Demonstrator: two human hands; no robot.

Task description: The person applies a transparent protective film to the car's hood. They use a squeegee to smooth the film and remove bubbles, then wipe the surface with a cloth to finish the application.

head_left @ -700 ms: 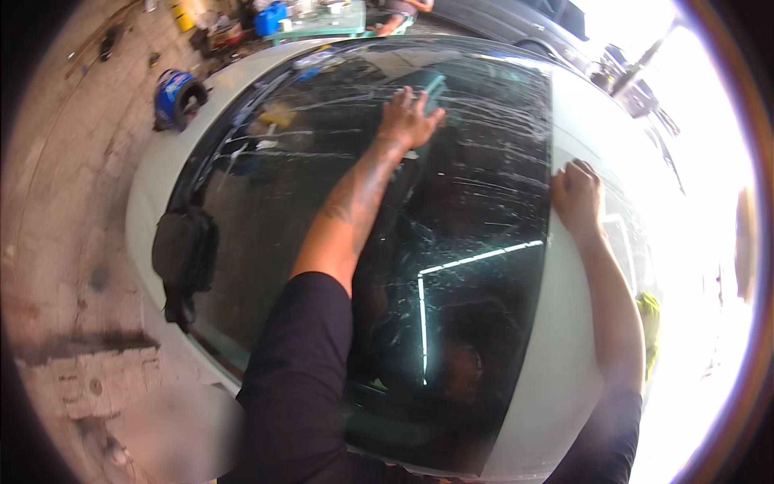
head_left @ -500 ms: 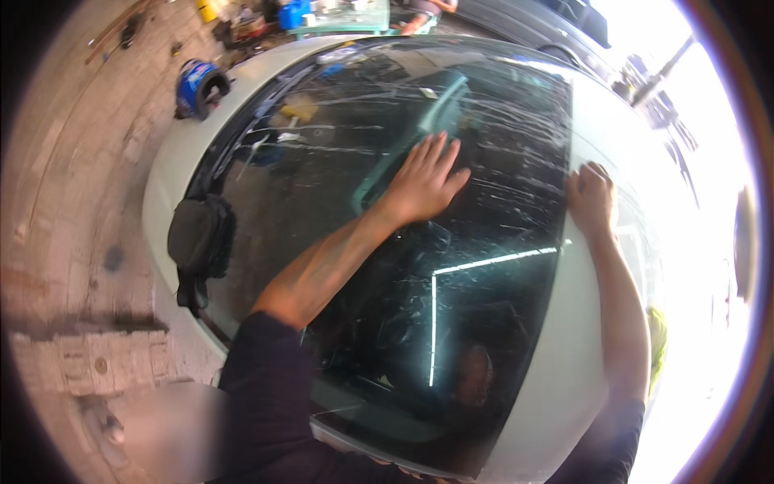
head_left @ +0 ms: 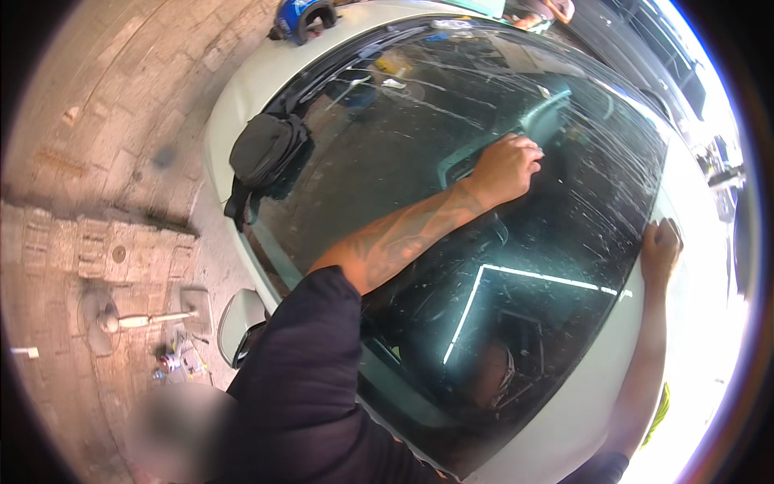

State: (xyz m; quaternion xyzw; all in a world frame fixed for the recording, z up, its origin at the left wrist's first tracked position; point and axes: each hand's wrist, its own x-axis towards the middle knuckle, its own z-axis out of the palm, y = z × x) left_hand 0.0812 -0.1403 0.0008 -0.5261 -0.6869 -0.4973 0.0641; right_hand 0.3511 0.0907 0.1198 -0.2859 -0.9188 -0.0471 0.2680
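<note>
Before me is the dark windshield (head_left: pixel 419 218) of a pale car, marked with long whitish streaks over its far and right parts. Over the middle of the glass is my left hand (head_left: pixel 508 165), its fingers curled together and the fingertips toward the right. Whether anything is pinched in them I cannot make out. On the pale roof (head_left: pixel 556 403), beside the windshield's right edge, rests my right hand (head_left: pixel 663 246). Its fingers are bent into a fist, and the palm side is hidden.
A black bag (head_left: pixel 266 149) lies at the base of the windshield. Farther off, a blue helmet (head_left: pixel 302 20) sits on the hood. A side mirror (head_left: pixel 242 327) juts out at the left, above a paved floor (head_left: pixel 105 153). Another person (head_left: pixel 548 12) is at the top, near a dark vehicle (head_left: pixel 621 40).
My left hand has gone from spread fingers to curled ones. The view has swung, so the car and both hands appear farther right. My right hand stays by the roof edge.
</note>
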